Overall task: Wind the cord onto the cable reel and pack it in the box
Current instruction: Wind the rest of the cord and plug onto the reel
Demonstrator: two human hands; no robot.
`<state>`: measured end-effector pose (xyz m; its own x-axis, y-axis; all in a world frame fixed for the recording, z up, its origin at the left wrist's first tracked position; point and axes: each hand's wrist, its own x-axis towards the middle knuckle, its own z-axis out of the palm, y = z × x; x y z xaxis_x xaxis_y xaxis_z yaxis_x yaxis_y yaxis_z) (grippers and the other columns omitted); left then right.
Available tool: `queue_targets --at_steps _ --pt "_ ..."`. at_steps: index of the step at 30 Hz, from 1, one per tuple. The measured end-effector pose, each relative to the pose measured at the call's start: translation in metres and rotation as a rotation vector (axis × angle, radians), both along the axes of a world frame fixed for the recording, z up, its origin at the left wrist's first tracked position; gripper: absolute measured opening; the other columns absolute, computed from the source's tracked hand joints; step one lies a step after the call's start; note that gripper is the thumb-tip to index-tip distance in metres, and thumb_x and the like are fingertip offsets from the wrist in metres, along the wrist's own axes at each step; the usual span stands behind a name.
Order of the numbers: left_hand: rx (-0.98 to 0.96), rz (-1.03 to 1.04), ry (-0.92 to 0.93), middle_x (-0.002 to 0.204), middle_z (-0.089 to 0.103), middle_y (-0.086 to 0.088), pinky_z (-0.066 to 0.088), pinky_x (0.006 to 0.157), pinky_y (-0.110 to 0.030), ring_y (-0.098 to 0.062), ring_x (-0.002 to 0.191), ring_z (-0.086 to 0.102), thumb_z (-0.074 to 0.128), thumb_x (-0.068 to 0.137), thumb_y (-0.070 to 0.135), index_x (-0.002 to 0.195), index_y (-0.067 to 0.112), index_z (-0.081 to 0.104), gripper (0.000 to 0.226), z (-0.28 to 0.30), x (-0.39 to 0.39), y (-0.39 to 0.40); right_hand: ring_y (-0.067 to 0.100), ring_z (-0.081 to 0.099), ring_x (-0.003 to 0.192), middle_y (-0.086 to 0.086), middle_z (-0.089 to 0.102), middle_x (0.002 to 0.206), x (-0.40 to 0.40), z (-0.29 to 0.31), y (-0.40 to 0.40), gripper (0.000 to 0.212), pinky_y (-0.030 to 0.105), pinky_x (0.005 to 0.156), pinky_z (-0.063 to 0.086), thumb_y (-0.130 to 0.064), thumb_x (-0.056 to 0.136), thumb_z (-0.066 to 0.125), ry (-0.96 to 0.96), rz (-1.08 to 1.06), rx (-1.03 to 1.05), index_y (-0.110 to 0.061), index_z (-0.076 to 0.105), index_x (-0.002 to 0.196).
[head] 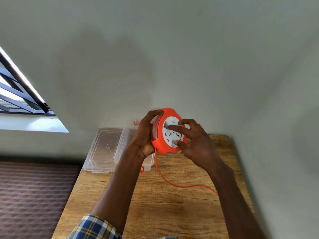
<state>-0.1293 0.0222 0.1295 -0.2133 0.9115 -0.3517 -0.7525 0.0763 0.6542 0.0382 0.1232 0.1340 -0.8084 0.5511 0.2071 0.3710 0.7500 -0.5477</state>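
Left hand [145, 133] grips the round orange plastic cable reel [168, 131] above the wooden desk [155, 195]; right hand [191, 140], fingers spread, presses its white face. Orange cord [165, 178] hangs below the reel, approx. half wound I'd guess; clear plastic box [105, 149] left of the reel sits open, nothing packed yet.

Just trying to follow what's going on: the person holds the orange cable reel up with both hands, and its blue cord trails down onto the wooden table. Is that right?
Not quite: the cord is orange, not blue, as the head view shows. The rest holds: the left hand grips the rim of the orange cable reel, the right hand touches its white face, and the cord trails down onto the wooden table.
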Motion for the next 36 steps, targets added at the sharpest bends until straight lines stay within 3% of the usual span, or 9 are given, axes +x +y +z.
queue_targets --at_steps 8,12,16,18,25,28,30,33,36 --pt "-0.015 -0.003 0.021 0.123 0.074 -0.018 0.059 0.092 -0.049 -0.036 0.102 0.075 0.068 0.086 0.059 0.123 0.013 0.079 0.06 -0.004 0.0 0.002 0.015 0.048 0.126 -0.009 0.051 0.139 -0.008 -0.004 -0.008 0.06 0.028 0.078 0.052 -0.034 0.086 0.079 -0.028 -0.101 0.12 -0.055 0.054 0.137" --pt "-0.013 0.016 0.052 0.126 0.073 -0.02 0.059 0.093 -0.05 -0.037 0.105 0.074 0.067 0.091 0.056 0.132 0.011 0.074 0.061 -0.004 -0.002 0.003 0.014 0.061 0.11 -0.009 0.065 0.12 -0.011 -0.009 -0.015 0.059 0.016 0.071 0.043 -0.037 0.085 0.079 0.034 -0.179 0.103 -0.054 0.057 0.136" --pt "-0.032 0.011 0.125 0.124 0.074 -0.021 0.056 0.1 -0.052 -0.037 0.108 0.073 0.066 0.094 0.052 0.13 0.011 0.076 0.055 -0.004 -0.001 0.003 -0.009 0.062 0.077 -0.024 0.07 0.087 -0.012 -0.006 -0.019 0.067 0.011 0.059 0.038 -0.069 0.066 0.078 0.157 -0.318 -0.117 -0.056 0.06 0.129" --pt "-0.032 -0.003 0.133 0.12 0.076 -0.02 0.058 0.098 -0.052 -0.036 0.104 0.074 0.066 0.094 0.051 0.122 0.013 0.08 0.049 -0.005 -0.001 0.002 -0.01 0.063 0.074 -0.02 0.075 0.09 -0.015 -0.007 -0.023 0.071 0.012 0.058 0.042 -0.08 0.06 0.072 0.204 -0.392 -0.198 -0.047 0.068 0.123" --pt "-0.069 -0.031 0.141 0.11 0.081 -0.014 0.064 0.079 -0.043 -0.029 0.09 0.079 0.071 0.087 0.057 0.108 0.017 0.086 0.047 -0.009 0.002 -0.001 0.011 0.073 0.084 0.0 0.077 0.111 -0.026 -0.017 -0.025 0.058 0.022 0.061 0.055 -0.067 0.075 0.076 0.213 -0.468 -0.384 -0.028 0.068 0.116" --pt "-0.039 -0.041 0.084 0.114 0.08 -0.015 0.063 0.083 -0.045 -0.031 0.095 0.078 0.071 0.088 0.057 0.115 0.015 0.083 0.051 -0.007 -0.001 -0.003 0.005 0.072 0.08 -0.009 0.077 0.096 -0.016 -0.015 -0.022 0.05 0.029 0.066 0.061 -0.067 0.084 0.069 0.2 -0.365 -0.264 -0.032 0.066 0.12" --pt "-0.004 -0.036 0.027 0.116 0.079 -0.015 0.062 0.089 -0.045 -0.032 0.099 0.077 0.065 0.093 0.056 0.119 0.014 0.081 0.052 -0.006 -0.003 -0.004 0.001 0.066 0.079 -0.017 0.07 0.095 -0.01 -0.014 -0.016 0.04 0.024 0.065 0.056 -0.053 0.09 0.071 0.203 -0.252 -0.101 -0.038 0.062 0.126" --pt "-0.002 -0.036 -0.006 0.119 0.077 -0.015 0.059 0.094 -0.047 -0.033 0.102 0.075 0.06 0.097 0.058 0.124 0.015 0.079 0.054 -0.006 -0.006 -0.003 0.007 0.062 0.103 -0.013 0.056 0.127 -0.004 -0.014 -0.002 0.048 0.019 0.071 0.055 -0.03 0.094 0.073 0.152 -0.041 -0.079 -0.048 0.057 0.135" --pt "-0.035 -0.022 -0.02 0.127 0.071 -0.017 0.052 0.101 -0.052 -0.035 0.108 0.069 0.059 0.097 0.06 0.141 0.014 0.068 0.064 -0.01 -0.008 -0.003 0.008 0.046 0.127 -0.015 0.048 0.142 0.0 -0.015 0.005 0.062 0.023 0.087 0.052 -0.024 0.096 0.07 -0.009 0.098 -0.045 -0.059 0.046 0.14"
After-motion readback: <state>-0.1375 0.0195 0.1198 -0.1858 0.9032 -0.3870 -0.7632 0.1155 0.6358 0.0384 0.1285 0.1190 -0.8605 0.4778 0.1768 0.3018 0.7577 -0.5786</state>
